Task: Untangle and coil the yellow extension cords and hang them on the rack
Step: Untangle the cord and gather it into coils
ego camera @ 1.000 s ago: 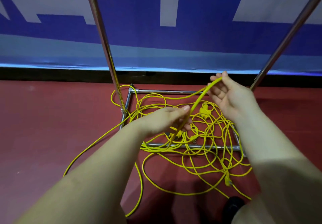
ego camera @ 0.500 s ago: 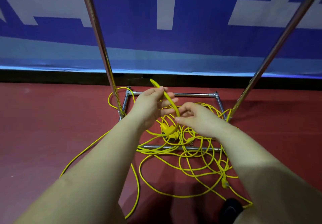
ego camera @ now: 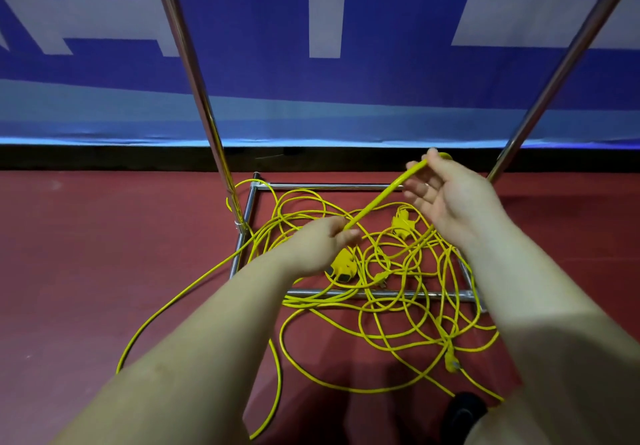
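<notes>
Below and between our two hands we see the yellow extension cords (ego camera: 388, 292) lying in a loose tangle on the red floor (ego camera: 86, 254), draped over the chrome base frame of the rack (ego camera: 346, 186). One stretch of cord runs taut between the hands, rising from the left hand up to the right. Our left hand (ego camera: 318, 247) is lower and nearer to us, its fingers curled round the cord, with a yellow socket block (ego camera: 343, 264) lying just under it. Our right hand (ego camera: 446, 199) is held higher and farther away, palm turned toward us; thumb and forefinger pinch the upper end of the taut stretch while the other fingers are spread loosely. A second yellow socket block (ego camera: 401, 225) sits below the right hand, and a plug (ego camera: 452, 363) lies nearer to us, under the right forearm. The two upright poles of the rack rise to the left of the left hand and just right of the right hand. Behind the hands hangs a blue and white banner (ego camera: 311, 29).
</notes>
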`<state>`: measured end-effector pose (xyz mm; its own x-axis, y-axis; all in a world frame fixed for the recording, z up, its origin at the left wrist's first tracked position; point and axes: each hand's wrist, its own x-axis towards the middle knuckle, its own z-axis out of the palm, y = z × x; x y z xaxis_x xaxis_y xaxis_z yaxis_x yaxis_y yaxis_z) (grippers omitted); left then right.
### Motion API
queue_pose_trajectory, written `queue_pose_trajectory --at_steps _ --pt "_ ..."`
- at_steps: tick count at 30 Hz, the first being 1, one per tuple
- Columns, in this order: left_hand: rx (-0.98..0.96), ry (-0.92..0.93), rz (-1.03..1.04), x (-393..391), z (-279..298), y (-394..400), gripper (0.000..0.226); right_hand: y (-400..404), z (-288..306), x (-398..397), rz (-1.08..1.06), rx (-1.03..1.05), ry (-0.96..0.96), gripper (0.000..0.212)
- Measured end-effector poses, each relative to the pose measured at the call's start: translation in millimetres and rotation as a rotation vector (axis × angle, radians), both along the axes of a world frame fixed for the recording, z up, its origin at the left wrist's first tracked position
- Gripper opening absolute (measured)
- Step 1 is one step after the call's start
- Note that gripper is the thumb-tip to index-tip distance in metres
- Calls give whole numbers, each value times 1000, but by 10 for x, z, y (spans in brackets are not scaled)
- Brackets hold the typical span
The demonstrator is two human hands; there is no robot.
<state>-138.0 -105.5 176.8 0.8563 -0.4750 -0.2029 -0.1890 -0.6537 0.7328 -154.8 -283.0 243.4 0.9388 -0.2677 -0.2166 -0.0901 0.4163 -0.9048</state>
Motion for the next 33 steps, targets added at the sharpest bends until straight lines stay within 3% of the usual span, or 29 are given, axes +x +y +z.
queue_pose_trajectory --at_steps 3,9,11,15,17,21,24,27,29,31,33 --pt "-187 23 107 22 47 0 31 13 -36 -12 123 -136 -10 23" --pt "-739 286 368 32 271 -21 31 215 -296 -172 715 -826 135 49" --pt "-867 326 410 49 318 -13 29 279 -374 -197 802 -931 112 36" --pt "-1031 427 398 100 356 -2 28 288 -355 -168 652 -1096 -10 12" --pt "-955 447 363 108 315 -6 32 257 -293 -139 568 -1002 -41 10" --pt "-393 244 111 31 146 18 44 176 -147 -63 322 -663 -49 17" --pt "-221 193 -1 -44 107 4 37 84 -81 -37 156 -380 -29 20" --pt "-166 31 -7 -40 117 -14 19 36 -63 -37 95 -195 1 22" --pt "-201 -53 29 -13 124 -7 20 20 -66 -23 129 -119 -6 26" --pt "-315 -19 113 2 157 11 25 30 -93 -27 216 -175 20 31" --pt "-474 68 204 16 200 19 27 76 -177 -77 395 -430 67 34"
